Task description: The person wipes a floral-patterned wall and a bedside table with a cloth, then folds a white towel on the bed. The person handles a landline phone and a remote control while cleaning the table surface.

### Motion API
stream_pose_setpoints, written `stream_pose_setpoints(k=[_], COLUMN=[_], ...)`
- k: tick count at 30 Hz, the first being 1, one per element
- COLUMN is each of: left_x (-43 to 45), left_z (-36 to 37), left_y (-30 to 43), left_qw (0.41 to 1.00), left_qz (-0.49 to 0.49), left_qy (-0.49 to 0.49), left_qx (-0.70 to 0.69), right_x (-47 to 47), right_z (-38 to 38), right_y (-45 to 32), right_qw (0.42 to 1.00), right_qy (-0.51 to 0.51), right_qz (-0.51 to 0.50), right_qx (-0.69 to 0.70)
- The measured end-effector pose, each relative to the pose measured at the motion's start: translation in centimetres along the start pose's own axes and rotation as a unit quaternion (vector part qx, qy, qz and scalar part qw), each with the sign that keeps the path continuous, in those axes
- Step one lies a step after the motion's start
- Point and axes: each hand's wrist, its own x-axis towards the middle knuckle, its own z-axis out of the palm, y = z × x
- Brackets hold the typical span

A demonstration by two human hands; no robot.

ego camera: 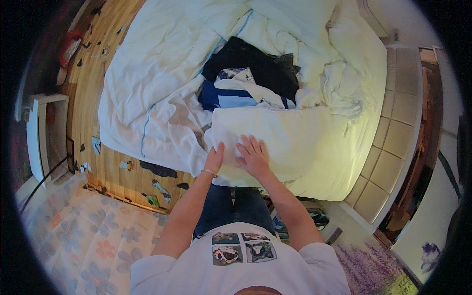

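Observation:
A cream-white folded cloth [280, 132] lies flat at the near end of the bed, in front of me. My right hand [253, 156] rests palm down on it with the fingers spread. At the cloth's left edge is my left hand [214, 158], turned on its side, a bracelet at the wrist. Its fingers are partly hidden, so a grip on the edge cannot be made out. Just beyond the folded cloth sits a pile of clothes: a black garment [254, 62], a blue and light-blue garment [234, 100] and a white patterned one [236, 75].
Crumpled white bedding with blue piping [147, 92] covers the bed. A tiled ledge [391, 129] runs along the right side. Dark and coloured scraps [160, 190] are scattered on the wooden floor [114, 158]. A flowered cover [103, 236] spreads at lower left, near a white frame-like unit [42, 140].

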Motion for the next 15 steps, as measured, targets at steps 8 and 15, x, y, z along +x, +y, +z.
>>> stream_pose_setpoints(k=[8,15], left_x=[-4.8,-3.2], left_z=[-4.3,-13.4], left_y=[5.5,4.4], left_qw=[0.965,0.969], left_qz=[-0.041,-0.016], left_qy=[-0.096,0.057], left_qx=[-0.24,-0.24], right_x=[3.1,3.5], right_z=[-4.2,-2.6], right_y=[3.8,1.3], right_qw=[0.989,0.977], right_qy=[0.046,0.073], right_qz=[0.138,0.197], right_qx=[0.03,-0.017])
